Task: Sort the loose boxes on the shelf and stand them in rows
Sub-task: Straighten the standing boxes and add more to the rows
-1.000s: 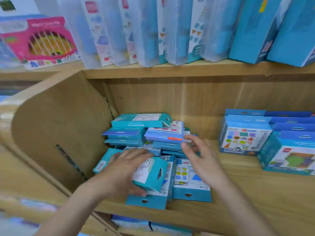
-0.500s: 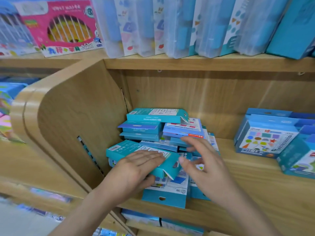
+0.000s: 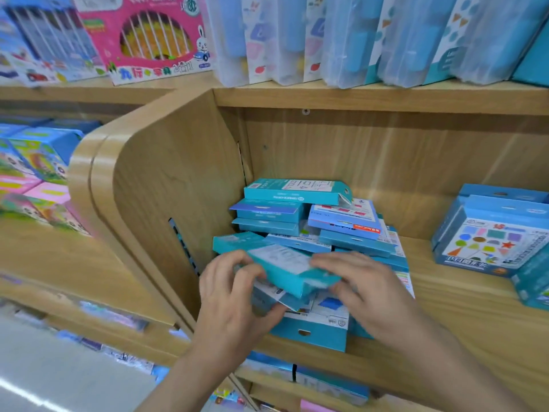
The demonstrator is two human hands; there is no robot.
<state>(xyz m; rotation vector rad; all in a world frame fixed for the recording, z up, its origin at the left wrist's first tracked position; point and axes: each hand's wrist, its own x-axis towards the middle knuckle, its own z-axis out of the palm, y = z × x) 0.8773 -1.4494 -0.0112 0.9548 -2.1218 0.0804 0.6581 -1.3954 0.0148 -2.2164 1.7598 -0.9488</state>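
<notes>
At the shelf (image 3: 463,322) front edge: the left hand (image 3: 228,304) grips a teal box (image 3: 285,269) by its left end, fingers curled over. The right hand (image 3: 371,295) holds the right end. Box tilted, just above the pile (image 3: 297,209) of flat loose boxes against the side panel (image 3: 166,188). Far right: upright boxes (image 3: 490,239).

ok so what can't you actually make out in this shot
Head view only:
Print on the teal box: motion blur.
The flat boxes beneath it: partly covered by the left hand and right hand, both gripping it.
Depth of the pile: front boxes hide the back.
The standing boxes at right: cut off by the frame edge.
</notes>
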